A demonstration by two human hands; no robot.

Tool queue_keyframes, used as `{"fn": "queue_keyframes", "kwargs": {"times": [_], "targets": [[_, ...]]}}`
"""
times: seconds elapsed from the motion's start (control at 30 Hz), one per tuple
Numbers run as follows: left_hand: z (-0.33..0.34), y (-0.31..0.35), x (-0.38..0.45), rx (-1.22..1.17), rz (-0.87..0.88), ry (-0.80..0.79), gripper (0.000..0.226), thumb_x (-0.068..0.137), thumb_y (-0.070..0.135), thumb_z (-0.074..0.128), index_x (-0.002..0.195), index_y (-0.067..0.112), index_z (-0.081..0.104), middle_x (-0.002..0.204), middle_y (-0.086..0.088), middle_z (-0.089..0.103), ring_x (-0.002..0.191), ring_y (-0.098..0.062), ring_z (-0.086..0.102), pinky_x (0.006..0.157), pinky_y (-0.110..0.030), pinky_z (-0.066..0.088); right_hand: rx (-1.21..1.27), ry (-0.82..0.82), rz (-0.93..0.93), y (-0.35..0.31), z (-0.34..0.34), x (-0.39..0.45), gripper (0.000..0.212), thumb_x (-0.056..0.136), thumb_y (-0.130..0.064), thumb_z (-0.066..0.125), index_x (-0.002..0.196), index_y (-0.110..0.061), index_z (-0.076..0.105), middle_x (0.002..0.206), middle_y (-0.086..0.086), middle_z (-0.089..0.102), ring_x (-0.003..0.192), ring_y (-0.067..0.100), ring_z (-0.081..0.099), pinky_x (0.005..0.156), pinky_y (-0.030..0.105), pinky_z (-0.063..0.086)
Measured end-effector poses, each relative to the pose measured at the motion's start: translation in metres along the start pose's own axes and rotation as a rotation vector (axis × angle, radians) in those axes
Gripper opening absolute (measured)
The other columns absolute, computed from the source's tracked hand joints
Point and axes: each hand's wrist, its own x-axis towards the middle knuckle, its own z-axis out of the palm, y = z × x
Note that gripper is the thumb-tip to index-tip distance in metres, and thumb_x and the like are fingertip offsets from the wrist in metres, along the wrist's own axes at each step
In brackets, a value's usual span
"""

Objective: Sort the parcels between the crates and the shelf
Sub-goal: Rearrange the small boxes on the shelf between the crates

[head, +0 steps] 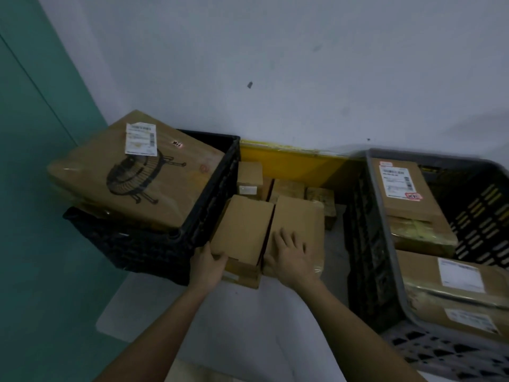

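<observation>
Two plain brown parcels lie side by side on the floor between the crates. My left hand (207, 267) grips the near left corner of the left parcel (242, 230). My right hand (292, 256) rests flat, fingers spread, on top of the right parcel (300, 219). Behind them sit smaller boxes (249, 176) and taped parcels (321, 198). A black crate (192, 232) on the left carries a large carton (132, 172) with a fan drawing and a white label. A grey crate (385, 244) on the right holds labelled parcels (405, 188).
A yellow strip (289, 161) runs along the base of the pale wall behind the parcels. A teal wall (35, 188) stands at the left. Light floor shows in front of the parcels, between the two crates.
</observation>
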Motion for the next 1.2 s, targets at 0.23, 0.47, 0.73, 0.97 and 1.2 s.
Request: {"fn": "queue_keyframes", "kwargs": {"times": [0.23,0.47,0.73,0.97,1.2], "targets": [[-0.005,0.01,-0.004,-0.352,0.007,0.072,0.029,0.099,0.027,0.058,0.123,0.019,0.042,0.111,-0.003,0.057,0.089,-0.015,0.057,0.067,-0.025,0.046,-0.046,0.008,-0.021,0.002,0.012,-0.001,0.072,0.103,-0.052,0.033,0.16,-0.023,-0.001,0.168,0.001,-0.007,0.154,0.028,-0.009,0.122,0.048,-0.003],[-0.014,0.021,-0.01,-0.634,0.056,0.144,0.029,0.099,0.017,0.058,0.125,0.021,0.048,0.106,0.01,0.054,0.09,-0.015,0.065,0.067,-0.022,0.055,-0.017,-0.031,0.003,0.002,0.02,-0.002,0.074,0.102,-0.053,0.035,0.16,-0.023,0.0,0.168,0.001,-0.007,0.154,0.028,-0.011,0.122,0.049,-0.003],[-0.033,0.051,-0.02,-0.527,0.279,0.277,0.041,0.094,0.029,0.065,0.132,0.036,0.051,0.119,0.002,0.057,0.107,-0.018,0.058,0.088,-0.037,0.054,0.628,0.106,0.066,-0.025,-0.041,-0.007,0.041,0.107,-0.031,0.041,0.145,-0.017,0.045,0.135,0.005,0.057,0.123,0.024,0.056,0.097,0.032,0.048],[-0.02,0.068,-0.028,-0.018,0.906,0.529,0.047,0.075,0.001,0.08,0.119,0.014,0.07,0.115,0.003,0.069,0.102,-0.018,0.048,0.085,-0.027,0.046,1.404,0.061,0.093,-0.055,-0.094,-0.02,0.042,0.097,-0.046,0.059,0.129,-0.02,0.052,0.121,0.004,0.065,0.105,0.024,0.068,0.081,0.044,0.062],[0.004,0.078,-0.035,0.034,1.055,0.305,0.055,0.082,0.026,0.074,0.134,0.023,0.056,0.132,0.006,0.054,0.121,-0.013,0.043,0.1,-0.031,0.045,1.459,0.22,0.191,-0.034,-0.09,-0.018,0.038,0.099,-0.024,0.06,0.135,-0.016,0.052,0.12,0.004,0.07,0.107,0.022,0.068,0.087,0.049,0.059]]}}
